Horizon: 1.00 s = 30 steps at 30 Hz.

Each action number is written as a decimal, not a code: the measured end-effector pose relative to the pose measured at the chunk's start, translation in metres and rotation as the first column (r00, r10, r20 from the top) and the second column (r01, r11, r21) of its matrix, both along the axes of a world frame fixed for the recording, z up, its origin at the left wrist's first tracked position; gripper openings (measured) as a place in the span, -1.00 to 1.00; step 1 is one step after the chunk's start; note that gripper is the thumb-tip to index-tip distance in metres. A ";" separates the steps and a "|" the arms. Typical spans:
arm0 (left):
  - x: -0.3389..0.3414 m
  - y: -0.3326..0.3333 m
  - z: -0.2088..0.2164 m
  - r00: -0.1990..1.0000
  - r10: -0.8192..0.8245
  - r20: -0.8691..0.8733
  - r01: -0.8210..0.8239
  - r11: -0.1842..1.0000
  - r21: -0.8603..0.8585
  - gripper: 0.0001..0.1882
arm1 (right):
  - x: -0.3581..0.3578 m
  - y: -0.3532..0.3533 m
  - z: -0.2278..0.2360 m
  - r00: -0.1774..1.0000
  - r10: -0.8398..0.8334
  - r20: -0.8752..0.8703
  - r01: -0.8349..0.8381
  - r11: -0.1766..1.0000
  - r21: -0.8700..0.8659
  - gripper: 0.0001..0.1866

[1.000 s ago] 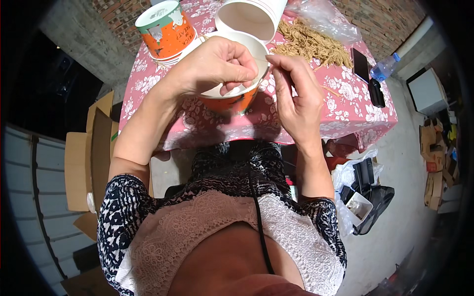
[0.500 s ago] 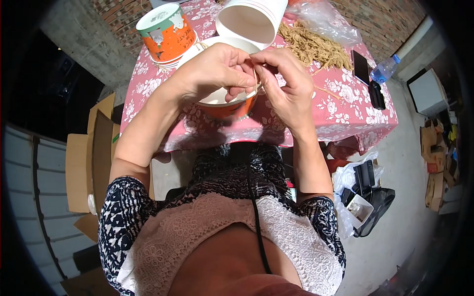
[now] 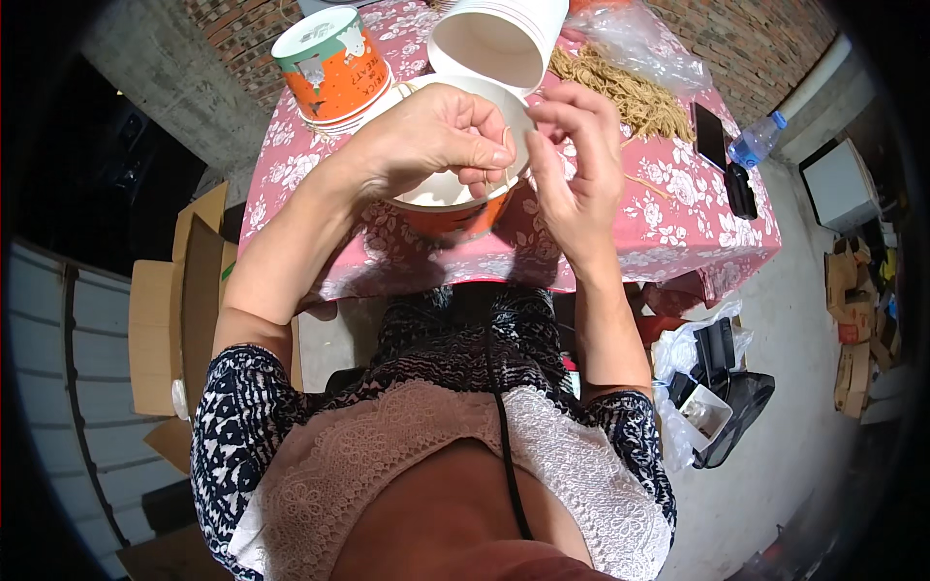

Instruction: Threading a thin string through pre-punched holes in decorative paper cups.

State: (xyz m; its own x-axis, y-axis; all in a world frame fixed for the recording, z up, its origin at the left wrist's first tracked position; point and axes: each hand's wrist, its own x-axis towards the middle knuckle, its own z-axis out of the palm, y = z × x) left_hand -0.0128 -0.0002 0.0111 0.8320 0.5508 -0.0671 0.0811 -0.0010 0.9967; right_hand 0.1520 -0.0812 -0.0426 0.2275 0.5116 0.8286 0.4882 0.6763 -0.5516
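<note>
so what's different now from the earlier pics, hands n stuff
The right hand first moved left to the left hand's fingertips, then drew back to the right; its fingers are now spread, seemingly having let go of the thin cord. The left hand still pinches that cord over the orange bucket. The tan cord bundle, phone and bottle stayed put.

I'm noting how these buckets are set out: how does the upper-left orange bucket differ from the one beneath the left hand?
The upper-left bucket stands base up; the lower bucket, mouth up. The upper-left bucket shows its underside, the lower bucket its white inside. The left hand partly covers the lower bucket from view; the upper-left bucket is in plain sight. Both are orange outside.
</note>
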 end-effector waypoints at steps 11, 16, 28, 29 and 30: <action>0.004 -0.006 0.003 1.000 0.007 -0.012 -0.006 0.999 0.036 -0.87 | -0.008 -0.025 -0.008 0.986 -0.106 0.127 0.117 0.990 -0.084 -0.90; 0.003 -0.003 0.002 1.000 -0.026 -0.004 0.026 0.999 0.045 -0.88 | -0.009 -0.020 -0.011 0.982 -0.109 0.156 0.117 0.992 -0.044 -0.92; 0.005 -0.007 0.005 0.996 -0.086 0.011 0.086 0.996 0.020 -0.86 | -0.008 -0.023 -0.013 0.996 -0.082 0.038 0.083 0.996 -0.031 -0.93; 0.006 -0.007 0.006 0.996 -0.087 0.011 0.086 0.996 0.020 -0.86 | -0.010 -0.025 -0.013 0.998 -0.068 0.018 0.069 0.997 -0.024 -0.92; 0.006 -0.007 0.006 0.996 -0.087 0.008 0.087 0.996 0.009 -0.86 | -0.011 -0.027 -0.013 0.998 -0.055 -0.001 0.055 0.998 -0.017 -0.91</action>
State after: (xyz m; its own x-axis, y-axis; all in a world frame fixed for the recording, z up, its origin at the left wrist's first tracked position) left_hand -0.0066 -0.0070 0.0171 0.8770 0.4772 -0.0557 0.0721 -0.0161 0.9973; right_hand 0.1415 -0.1078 -0.0559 0.2568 0.5126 0.8193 0.5234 0.6389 -0.5638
